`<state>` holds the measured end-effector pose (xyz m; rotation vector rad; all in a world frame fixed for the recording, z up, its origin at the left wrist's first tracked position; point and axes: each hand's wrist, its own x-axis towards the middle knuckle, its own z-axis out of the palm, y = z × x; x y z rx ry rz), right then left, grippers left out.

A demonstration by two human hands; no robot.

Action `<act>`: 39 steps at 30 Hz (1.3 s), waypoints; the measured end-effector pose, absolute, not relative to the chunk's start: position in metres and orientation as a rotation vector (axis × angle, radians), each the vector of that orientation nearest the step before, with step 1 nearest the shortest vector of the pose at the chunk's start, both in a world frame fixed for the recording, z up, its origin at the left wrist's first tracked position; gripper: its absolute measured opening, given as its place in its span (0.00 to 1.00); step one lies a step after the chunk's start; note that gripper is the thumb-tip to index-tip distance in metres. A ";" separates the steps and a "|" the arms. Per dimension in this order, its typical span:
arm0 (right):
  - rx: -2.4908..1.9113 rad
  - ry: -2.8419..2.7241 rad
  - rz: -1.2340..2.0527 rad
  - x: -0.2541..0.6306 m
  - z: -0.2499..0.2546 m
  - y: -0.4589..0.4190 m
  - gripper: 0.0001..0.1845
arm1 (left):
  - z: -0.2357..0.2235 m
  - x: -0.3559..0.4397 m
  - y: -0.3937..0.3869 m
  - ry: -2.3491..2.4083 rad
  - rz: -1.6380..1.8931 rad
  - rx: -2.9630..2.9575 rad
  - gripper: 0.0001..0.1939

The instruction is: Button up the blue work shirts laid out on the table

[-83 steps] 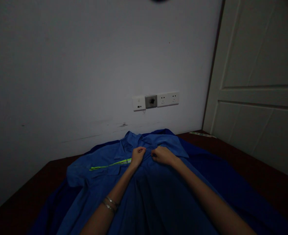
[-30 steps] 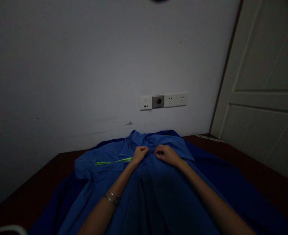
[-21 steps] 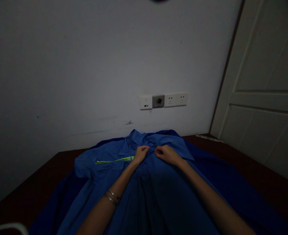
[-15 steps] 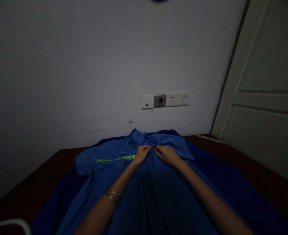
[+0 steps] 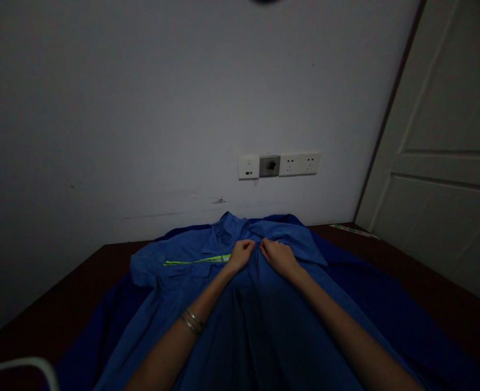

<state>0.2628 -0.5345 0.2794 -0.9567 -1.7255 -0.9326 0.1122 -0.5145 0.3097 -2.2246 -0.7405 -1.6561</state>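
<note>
A light blue work jacket (image 5: 186,277) with a yellow-green reflective strip (image 5: 199,260) across the chest lies spread in front of me, collar toward the wall. My left hand (image 5: 242,254) is closed in a pinch on its front, just below the collar (image 5: 228,225). Close beside it, my right hand (image 5: 279,256) pinches the other side of the jacket's front opening. The fingertips of both hands nearly meet; whether a button or other fastener is between them is too small and dark to tell.
Beneath the jacket lies a darker blue cloth (image 5: 370,293) on a dark red-brown surface (image 5: 85,277). Behind rises a white wall (image 5: 142,108) with a row of sockets (image 5: 299,164). A panelled door (image 5: 447,163) stands at the right; a pale curved frame (image 5: 27,363) shows at lower left.
My two hands have come slightly closer together at the jacket's front, still pinching. The whole view has shifted a little, with the wall and jacket slightly further right.
</note>
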 end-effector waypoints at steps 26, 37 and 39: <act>-0.731 -1.575 -0.572 0.252 0.277 -0.520 0.11 | 0.309 0.110 -0.521 -0.824 -1.830 -2.288 0.18; -0.431 -1.561 -0.251 0.248 0.282 -0.501 0.10 | 0.306 0.111 -0.522 -0.808 -2.214 -2.203 0.10; -0.412 -1.577 -0.241 0.249 0.283 -0.501 0.10 | 0.307 0.111 -0.522 -0.798 -2.258 -2.156 0.10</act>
